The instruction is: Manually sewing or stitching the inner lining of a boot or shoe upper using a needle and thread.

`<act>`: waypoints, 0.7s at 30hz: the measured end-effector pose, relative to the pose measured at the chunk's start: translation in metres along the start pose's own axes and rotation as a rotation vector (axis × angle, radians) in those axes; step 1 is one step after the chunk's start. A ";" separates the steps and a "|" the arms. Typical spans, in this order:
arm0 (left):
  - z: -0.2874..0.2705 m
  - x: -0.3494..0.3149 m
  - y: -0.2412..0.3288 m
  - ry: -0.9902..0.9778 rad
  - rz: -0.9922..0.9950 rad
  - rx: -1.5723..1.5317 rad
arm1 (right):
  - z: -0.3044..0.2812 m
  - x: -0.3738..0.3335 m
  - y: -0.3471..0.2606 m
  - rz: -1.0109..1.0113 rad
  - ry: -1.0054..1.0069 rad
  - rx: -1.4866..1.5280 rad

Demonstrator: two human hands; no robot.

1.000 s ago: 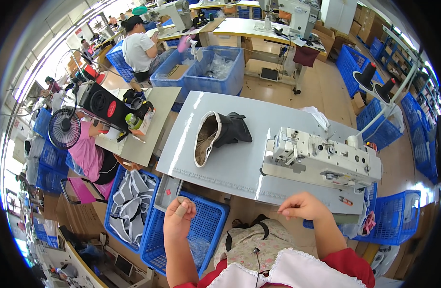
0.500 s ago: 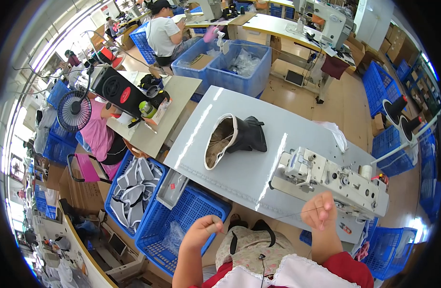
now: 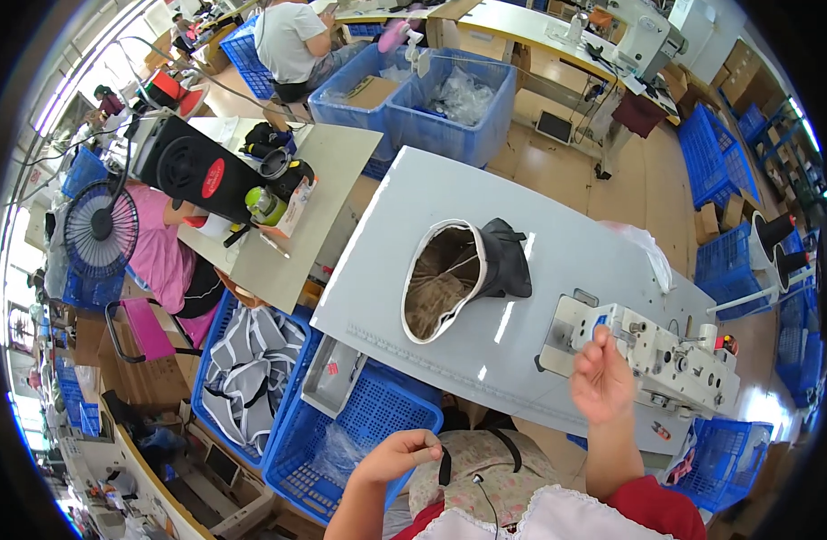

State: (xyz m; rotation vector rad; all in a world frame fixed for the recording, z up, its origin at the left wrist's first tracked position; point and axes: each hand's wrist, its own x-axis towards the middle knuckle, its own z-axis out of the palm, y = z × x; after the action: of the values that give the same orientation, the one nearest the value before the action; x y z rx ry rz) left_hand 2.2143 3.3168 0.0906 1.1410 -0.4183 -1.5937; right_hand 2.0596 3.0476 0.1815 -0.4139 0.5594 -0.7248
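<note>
My left hand [image 3: 398, 455] is raised above the lap, thumb and fingers pressed together. Whatever it pinches, if anything, is too small to make out. Up in front of the sewing machine [image 3: 652, 346] is my right hand [image 3: 602, 378], its fingers bent and drawn together at the tips. No thread shows clearly at it now. A black, bag-like sewn piece [image 3: 506, 261] with a white-edged opening and brown patterned lining lies on its side on the grey worktable [image 3: 386, 252]. Neither hand touches it.
Left of the table stand a blue crate [image 3: 292, 459] with clear plastic and another with grey-white cut pieces [image 3: 251, 360]. A metal tray [image 3: 334, 373] hangs at the table edge. Thread cones [image 3: 778, 243] stand right; small snips [image 3: 661, 430] lie by the machine. A co-worker in pink [image 3: 161, 238] sits left.
My right hand has risen towards the machine head; the dark thread seen at it earlier no longer shows clearly. My left hand stays pinched, slightly lower. The whole view has shifted.
</note>
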 end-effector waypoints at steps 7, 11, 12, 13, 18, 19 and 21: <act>-0.046 0.025 -0.022 0.043 -0.022 0.285 | -0.019 0.036 0.039 0.199 -0.068 0.212; -0.070 0.045 -0.023 0.022 -0.019 0.382 | -0.027 0.049 0.058 0.144 0.050 0.097; -0.077 0.051 -0.020 0.015 -0.023 0.378 | -0.030 0.054 0.064 0.141 0.058 0.094; -0.085 0.058 -0.015 0.031 0.029 0.533 | -0.033 0.058 0.070 0.120 0.096 -0.151; -0.144 0.114 0.022 0.432 0.099 0.618 | -0.032 0.077 0.107 -0.132 0.212 -1.030; -0.156 0.130 0.026 0.530 0.130 0.632 | -0.046 0.080 0.118 -0.219 0.090 -1.227; -0.175 0.178 0.040 0.657 0.222 0.611 | -0.062 0.088 0.127 -0.305 -0.006 -1.436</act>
State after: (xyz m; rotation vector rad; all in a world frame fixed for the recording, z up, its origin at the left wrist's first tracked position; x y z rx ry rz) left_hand 2.3891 3.1925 -0.0436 1.9173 -0.5777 -0.8290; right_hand 2.1402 3.0606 0.0364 -1.8595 0.9705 -0.4985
